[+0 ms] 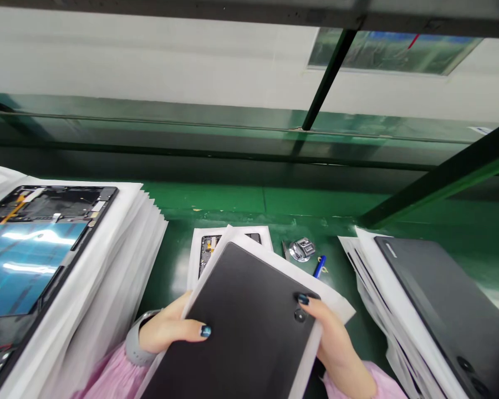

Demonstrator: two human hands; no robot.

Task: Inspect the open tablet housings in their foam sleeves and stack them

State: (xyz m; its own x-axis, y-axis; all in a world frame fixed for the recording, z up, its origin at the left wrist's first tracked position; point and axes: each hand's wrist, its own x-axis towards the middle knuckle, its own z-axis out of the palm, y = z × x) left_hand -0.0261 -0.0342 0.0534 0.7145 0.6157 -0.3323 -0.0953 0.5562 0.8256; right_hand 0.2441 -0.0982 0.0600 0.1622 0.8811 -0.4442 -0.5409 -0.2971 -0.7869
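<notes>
Okay, you're holding a dark grey tablet [233, 338], back facing up, tilted, over a green workbench [241, 199], with a white sheet [336, 302] under it. Your left hand [170, 327] has its thumb on the tablet's back and its fingers tucked beneath, out of view. Your right hand [330, 338] has its thumb on the back just beside the camera openings [300, 316], with its fingers also hidden underneath. Both hands are grasping, neither released; how tight, you can't tell.

Risks: the tilt could let the tablet slide on the sheet, and a slack grip would make that worse. That right thumb could smudge the camera area.

Just beyond the tablet lies an opened tablet [210, 252] on its own white sheet, internals exposed. Past the tablet's far right corner are a round metal fixture [300, 249] and a blue-handled tool [318, 266]. Left of the tablet, a stack of opened tablets [37, 249]; right of it, a stack of closed dark tablets [444, 316].
</notes>
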